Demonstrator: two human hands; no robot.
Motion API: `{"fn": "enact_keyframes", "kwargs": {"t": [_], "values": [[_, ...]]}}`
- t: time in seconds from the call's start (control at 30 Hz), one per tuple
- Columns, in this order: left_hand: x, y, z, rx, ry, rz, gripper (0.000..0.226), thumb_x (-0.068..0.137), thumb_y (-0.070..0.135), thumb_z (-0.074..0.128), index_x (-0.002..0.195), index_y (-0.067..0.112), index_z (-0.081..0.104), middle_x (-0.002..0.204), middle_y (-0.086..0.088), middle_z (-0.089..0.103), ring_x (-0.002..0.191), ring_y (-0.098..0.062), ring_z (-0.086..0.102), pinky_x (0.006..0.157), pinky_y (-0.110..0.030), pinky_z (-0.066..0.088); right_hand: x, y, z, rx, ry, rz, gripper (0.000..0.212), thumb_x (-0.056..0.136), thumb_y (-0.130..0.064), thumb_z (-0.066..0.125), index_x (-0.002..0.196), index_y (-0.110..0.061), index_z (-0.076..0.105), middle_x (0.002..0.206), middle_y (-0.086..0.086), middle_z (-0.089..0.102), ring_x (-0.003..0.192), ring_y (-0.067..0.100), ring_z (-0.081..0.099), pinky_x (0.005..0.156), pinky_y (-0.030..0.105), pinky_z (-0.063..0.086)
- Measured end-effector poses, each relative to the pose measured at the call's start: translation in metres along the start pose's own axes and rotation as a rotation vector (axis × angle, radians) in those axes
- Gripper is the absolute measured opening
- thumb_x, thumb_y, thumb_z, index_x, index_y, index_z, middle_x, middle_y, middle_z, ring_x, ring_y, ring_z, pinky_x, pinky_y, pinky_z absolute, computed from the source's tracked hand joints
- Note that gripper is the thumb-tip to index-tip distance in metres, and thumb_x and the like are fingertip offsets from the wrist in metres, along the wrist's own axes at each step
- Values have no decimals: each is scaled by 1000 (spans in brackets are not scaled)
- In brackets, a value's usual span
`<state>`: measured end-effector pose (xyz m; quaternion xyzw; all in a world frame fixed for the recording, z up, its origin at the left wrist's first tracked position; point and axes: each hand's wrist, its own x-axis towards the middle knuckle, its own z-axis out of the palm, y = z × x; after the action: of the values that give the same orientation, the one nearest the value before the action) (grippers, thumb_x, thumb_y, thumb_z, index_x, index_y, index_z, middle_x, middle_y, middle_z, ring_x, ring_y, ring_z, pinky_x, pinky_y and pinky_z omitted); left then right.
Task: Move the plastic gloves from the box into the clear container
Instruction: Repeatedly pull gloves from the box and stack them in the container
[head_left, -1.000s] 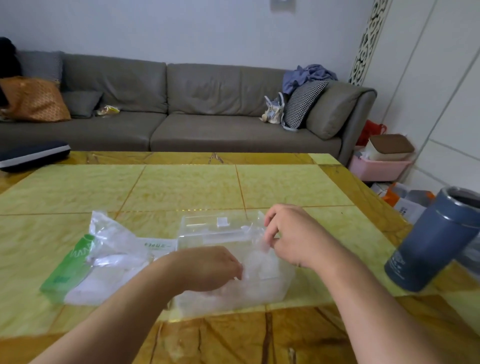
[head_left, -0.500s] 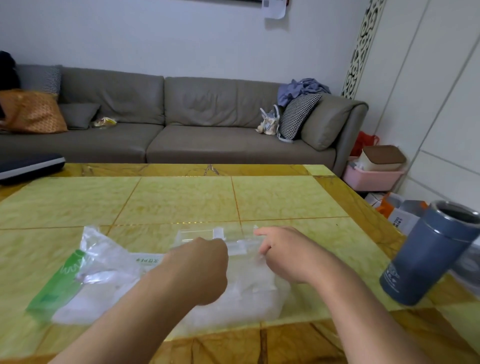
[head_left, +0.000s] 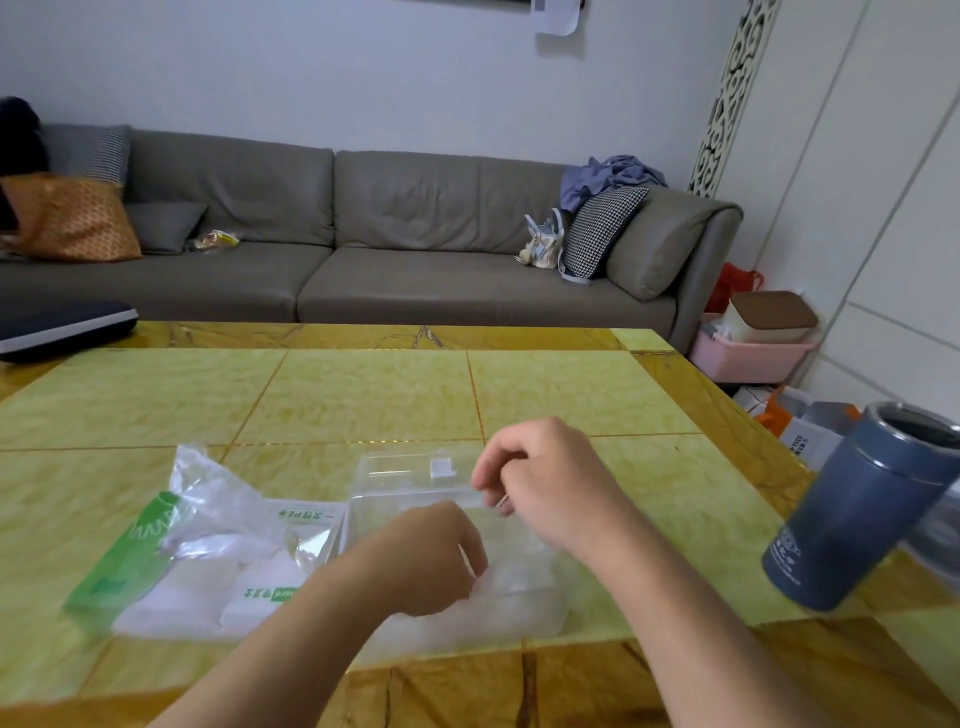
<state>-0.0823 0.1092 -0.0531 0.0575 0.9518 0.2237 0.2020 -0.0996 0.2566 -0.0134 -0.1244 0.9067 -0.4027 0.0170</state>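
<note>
Gloves (head_left: 498, 587) mostly inside clear container (head_left: 524, 621), thin, limp, slippery film, best pinched in a bunch; left hand (head_left: 431, 558) curled on the wad, right hand (head_left: 540, 480) pinching lid edge.

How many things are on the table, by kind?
Clear container: 1
Green and white packet: 1
Blue cup: 1
Dark case: 1
Total: 4

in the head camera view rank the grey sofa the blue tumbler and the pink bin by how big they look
1. Grey sofa, by far the largest.
2. Blue tumbler, though nearness to the camera inflates it.
3. Pink bin, smallest and partly hidden.
</note>
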Motion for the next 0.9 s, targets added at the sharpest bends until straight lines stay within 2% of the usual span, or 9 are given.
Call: {"fn": "enact_keyframes", "kwargs": {"t": [0.1, 0.17, 0.23, 0.33, 0.43, 0.6, 0.73, 0.83, 0.9], "values": [[8, -2, 5, 3, -94, -10, 29, 90, 21, 61, 66, 35, 54, 62, 16, 52, 55, -4, 45, 51, -15, 36, 0, 4, 23, -118, -164, 95, 39, 71, -5, 36, 83, -8, 73, 84, 14, 76, 70, 29, 73, 65, 43, 63], [13, -5, 4, 9, -131, -30, 25, 90, 29, 64, 68, 37, 57, 60, 16, 53, 55, -3, 45, 53, -18, 37, -1, 7, 29, -187, -264, 179, 32, 73, -3, 36, 85, -2, 66, 82, 19, 73, 63, 28, 68, 57, 37, 51], [12, -8, 2, 8, -144, -55, 10, 90, 30, 66, 85, 39, 68, 66, 16, 57, 58, -4, 50, 53, -19, 39, -2, 8, 30, -288, -336, 227, 22, 81, 0, 40, 82, -6, 61, 71, 13, 65, 57, 27, 62, 51, 29, 44], [13, -18, -1, 32, -155, -76, 41, 85, 27, 70, 124, 40, 67, 100, 15, 70, 91, -8, 66, 77, -25, 54, 1, 12, 30, -439, -361, 244, 39, 91, 0, 48, 125, -7, 65, 78, 9, 61, 61, 24, 58, 47, 27, 39], [13, -22, -2, 68, -124, -79, 50, 85, 25, 71, 133, 37, 61, 120, 12, 69, 110, -13, 65, 97, -33, 55, 5, 18, 35, -505, -370, 219, 61, 92, -4, 54, 152, -14, 48, 88, 8, 62, 63, 21, 56, 48, 28, 38], [18, -20, 1, 45, -87, -24, 41, 87, 31, 69, 128, 28, 66, 112, 6, 73, 102, -18, 69, 76, -27, 51, 6, 18, 40, -507, -385, 193, 44, 92, 0, 55, 135, -8, 63, 89, 7, 65, 70, 24, 59, 55, 29, 42], [19, -22, -1, 15, -46, -5, 37, 84, 7, 61, 116, 19, 76, 97, 0, 79, 89, -21, 75, 78, -35, 61, 10, 21, 47, -428, -391, 249, 27, 92, -4, 55, 110, -9, 74, 94, 10, 74, 68, 24, 60, 58, 29, 44], [18, -23, 1, 86, -103, -11, 34, 89, 23, 69, 123, 28, 72, 108, 9, 76, 94, -14, 70, 69, -22, 50, 9, 18, 48, -465, -474, 317, 25, 91, -7, 57, 107, -7, 76, 95, 13, 76, 72, 27, 64, 63, 32, 47], [18, -21, 2, 133, -122, -28, 40, 92, 27, 66, 131, 33, 65, 117, 11, 72, 101, -15, 65, 70, -22, 44, 8, 15, 46, -505, -504, 331, 23, 95, -9, 56, 111, -5, 73, 87, 9, 71, 80, 28, 66, 67, 32, 48]]}}
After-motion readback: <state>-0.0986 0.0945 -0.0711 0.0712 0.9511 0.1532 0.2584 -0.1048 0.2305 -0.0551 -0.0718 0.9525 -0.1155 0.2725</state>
